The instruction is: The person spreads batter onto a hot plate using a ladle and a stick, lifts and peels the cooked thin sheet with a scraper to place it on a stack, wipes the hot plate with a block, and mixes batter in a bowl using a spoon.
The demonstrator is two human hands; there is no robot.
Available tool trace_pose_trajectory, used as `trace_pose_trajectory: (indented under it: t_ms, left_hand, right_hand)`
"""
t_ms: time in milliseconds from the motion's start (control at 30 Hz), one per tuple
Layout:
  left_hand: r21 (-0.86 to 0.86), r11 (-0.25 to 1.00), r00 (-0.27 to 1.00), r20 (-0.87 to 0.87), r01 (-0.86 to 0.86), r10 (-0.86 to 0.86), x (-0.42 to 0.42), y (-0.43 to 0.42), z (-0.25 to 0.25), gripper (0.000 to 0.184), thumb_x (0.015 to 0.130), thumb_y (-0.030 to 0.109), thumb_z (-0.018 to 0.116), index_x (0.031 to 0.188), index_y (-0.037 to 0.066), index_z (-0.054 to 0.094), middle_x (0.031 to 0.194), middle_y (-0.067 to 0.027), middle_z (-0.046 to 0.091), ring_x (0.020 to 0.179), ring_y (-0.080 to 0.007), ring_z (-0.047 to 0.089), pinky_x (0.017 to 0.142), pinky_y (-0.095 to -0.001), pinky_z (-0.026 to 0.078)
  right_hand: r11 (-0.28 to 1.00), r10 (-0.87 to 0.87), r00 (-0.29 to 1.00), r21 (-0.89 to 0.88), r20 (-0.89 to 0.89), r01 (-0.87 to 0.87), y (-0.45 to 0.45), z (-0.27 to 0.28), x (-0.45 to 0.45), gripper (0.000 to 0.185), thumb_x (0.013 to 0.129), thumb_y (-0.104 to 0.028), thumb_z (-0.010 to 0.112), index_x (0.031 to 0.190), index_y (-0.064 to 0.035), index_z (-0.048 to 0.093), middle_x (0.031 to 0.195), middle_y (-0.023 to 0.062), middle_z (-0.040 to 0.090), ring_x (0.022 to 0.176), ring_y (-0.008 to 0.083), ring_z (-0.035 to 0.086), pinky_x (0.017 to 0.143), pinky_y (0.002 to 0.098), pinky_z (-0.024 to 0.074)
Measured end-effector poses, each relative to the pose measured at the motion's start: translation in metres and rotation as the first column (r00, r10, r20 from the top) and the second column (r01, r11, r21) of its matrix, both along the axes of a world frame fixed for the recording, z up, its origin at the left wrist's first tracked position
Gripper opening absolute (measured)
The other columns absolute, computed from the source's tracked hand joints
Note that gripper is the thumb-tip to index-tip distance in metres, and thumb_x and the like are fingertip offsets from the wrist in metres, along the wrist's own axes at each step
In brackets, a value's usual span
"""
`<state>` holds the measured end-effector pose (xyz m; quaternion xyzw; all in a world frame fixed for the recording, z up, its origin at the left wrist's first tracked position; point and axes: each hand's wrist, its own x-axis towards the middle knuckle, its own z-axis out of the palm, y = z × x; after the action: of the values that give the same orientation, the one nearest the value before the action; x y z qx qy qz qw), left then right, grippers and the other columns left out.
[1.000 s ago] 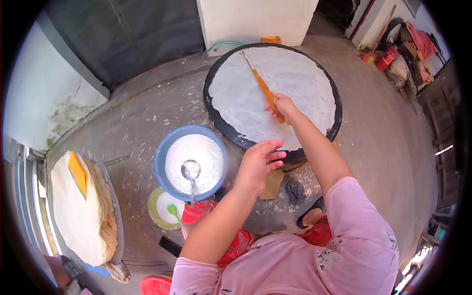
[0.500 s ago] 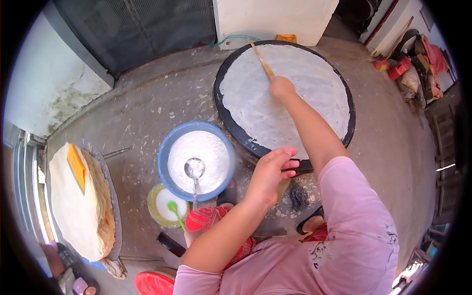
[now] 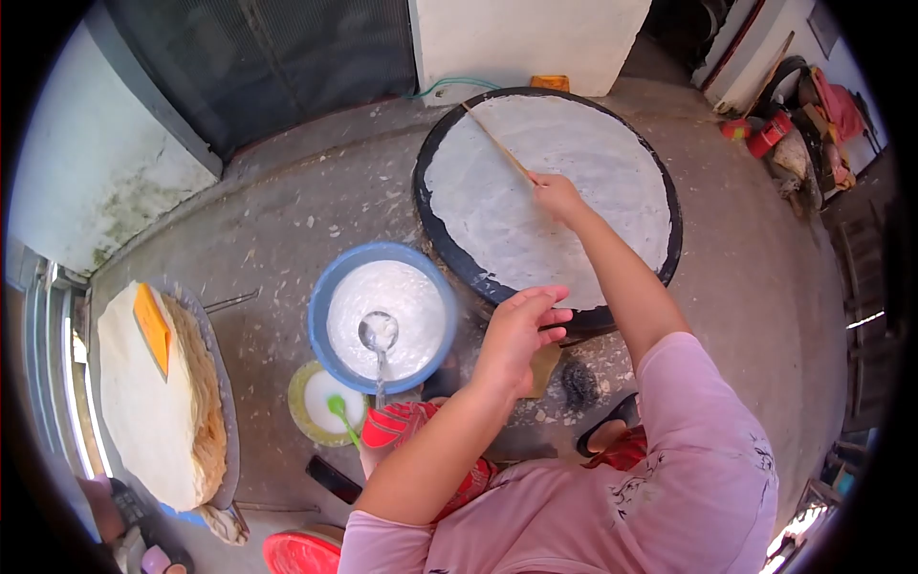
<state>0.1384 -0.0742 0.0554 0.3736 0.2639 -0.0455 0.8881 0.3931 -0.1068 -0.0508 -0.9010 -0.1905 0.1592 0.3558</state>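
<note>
My right hand (image 3: 558,197) is closed round the near end of a long, thin wooden spreader (image 3: 497,142). The spreader slants up and left across a large round black griddle (image 3: 677,225), its far end by the back left rim. A thin pale sheet of batter (image 3: 583,143) covers most of the griddle. My left hand (image 3: 521,330) hovers at the griddle's front edge, empty, its fingers loosely apart. To its left stands a blue basin (image 3: 318,325) of white batter, with a metal ladle (image 3: 379,333) resting in it.
A yellowish bowl (image 3: 302,421) of white liquid holds a green brush-like utensil (image 3: 337,406). At the left, a tall stack of thin pale pancakes (image 3: 143,411) carries an orange scraper (image 3: 151,320). A phone (image 3: 334,478) and a red stool (image 3: 301,553) are close by me.
My right hand has come slightly nearer and to the right, and the spreader now shows its narrow edge. My left hand has shifted only slightly.
</note>
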Motion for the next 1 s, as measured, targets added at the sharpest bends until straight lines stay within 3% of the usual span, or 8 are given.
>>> trace_pose_trajectory:
  t_ms: [133,233,267,300,400,633,933,1000]
  left_hand:
    - [0.0,1.0,1.0,-0.003,0.003,-0.003,0.0,-0.002,0.001,0.025,0.085,0.014,0.044,0.103,-0.001,0.052,0.104,-0.0097,0.056,0.089,-0.0181,0.056,0.074,-0.0303,0.044]
    - [0.0,1.0,1.0,0.013,-0.007,0.007,0.0,-0.001,0.0,0.025,0.085,0.014,0.044,0.103,-0.001,0.052,0.104,-0.0098,0.056,0.088,-0.0183,0.056,0.074,-0.0305,0.044]
    - [-0.007,1.0,1.0,0.018,-0.015,0.015,0.0,-0.002,-0.002,0.025,0.084,0.014,0.044,0.103,-0.001,0.052,0.104,-0.0098,0.056,0.088,-0.0185,0.056,0.074,-0.0306,0.044]
    - [-0.007,1.0,1.0,0.023,-0.006,0.006,0.0,-0.002,-0.003,0.025,0.084,0.014,0.044,0.103,-0.001,0.052,0.104,-0.0098,0.056,0.088,-0.0185,0.056,0.074,-0.0306,0.044]
    - [-0.023,1.0,1.0,0.022,-0.003,0.004,-0.001,-0.003,-0.005,0.025,0.084,0.014,0.044,0.102,-0.001,0.052,0.103,-0.0102,0.056,0.087,-0.0189,0.056,0.074,-0.0309,0.044]
    - [-0.017,1.0,0.999,0.047,-0.001,0.002,-0.006,0.0,-0.005,0.024,0.084,0.015,0.045,0.1,-0.001,0.053,0.101,-0.0102,0.056,0.087,-0.0193,0.056,0.073,-0.0309,0.045]
    - [-0.005,1.0,0.998,0.066,0.003,-0.003,-0.007,0.003,-0.004,0.026,0.083,0.016,0.046,0.101,-0.001,0.053,0.1,-0.0104,0.057,0.086,-0.0192,0.057,0.073,-0.0301,0.046]
    - [-0.001,1.0,0.998,0.064,0.008,-0.008,-0.007,0.001,-0.004,0.026,0.083,0.016,0.046,0.101,-0.001,0.053,0.1,-0.0104,0.057,0.086,-0.0192,0.057,0.073,-0.03,0.046]
  right_hand:
    - [0.976,-0.201,0.979,0.086,0.015,0.199,-0.026,-0.015,0.001,0.036,0.082,-0.016,0.043,0.116,-0.0188,0.056,0.068,0.0074,0.057,0.047,0.0145,0.05,0.043,0.0289,0.0399]
    - [0.999,-0.009,0.986,0.049,0.165,0.001,-0.041,-0.01,-0.03,0.037,0.084,-0.017,0.04,0.118,-0.0193,0.054,0.066,0.0023,0.052,0.048,0.0095,0.043,0.041,0.0239,0.0361]
    - [0.993,0.01,0.983,0.122,-0.181,0.012,-0.045,0.007,-0.044,0.038,0.086,-0.016,0.038,0.122,-0.0175,0.05,0.069,0.0031,0.052,0.05,0.0093,0.044,0.042,0.0231,0.0363]
    - [0.98,0.052,0.864,0.191,-0.501,0.051,-0.049,0.02,-0.056,0.039,0.088,-0.015,0.036,0.126,-0.0157,0.045,0.073,0.0039,0.053,0.052,0.0091,0.044,0.043,0.0223,0.0364]
    - [0.85,0.027,0.782,0.425,-0.623,0.31,-0.071,0.022,-0.07,0.041,0.088,-0.011,0.033,0.128,-0.0132,0.041,0.073,0.0052,0.051,0.051,0.0078,0.04,0.043,0.0226,0.0373]
    - [0.769,-0.028,0.775,0.481,-0.632,0.42,-0.135,0.023,-0.091,0.04,0.091,-0.012,0.032,0.131,-0.0102,0.036,0.075,0.0075,0.053,0.05,0.0095,0.043,0.043,0.0221,0.0376]
    - [0.807,-0.201,0.73,0.312,-0.654,0.502,-0.161,0.007,-0.126,0.04,0.091,-0.015,0.034,0.13,-0.0174,0.038,0.074,0.0039,0.053,0.049,0.0084,0.041,0.041,0.0217,0.037]
    - [0.89,-0.287,0.833,0.191,-0.473,0.415,-0.158,0.0,-0.129,0.038,0.09,-0.018,0.036,0.126,-0.0199,0.044,0.074,0.0082,0.056,0.053,0.0159,0.051,0.047,0.028,0.0429]
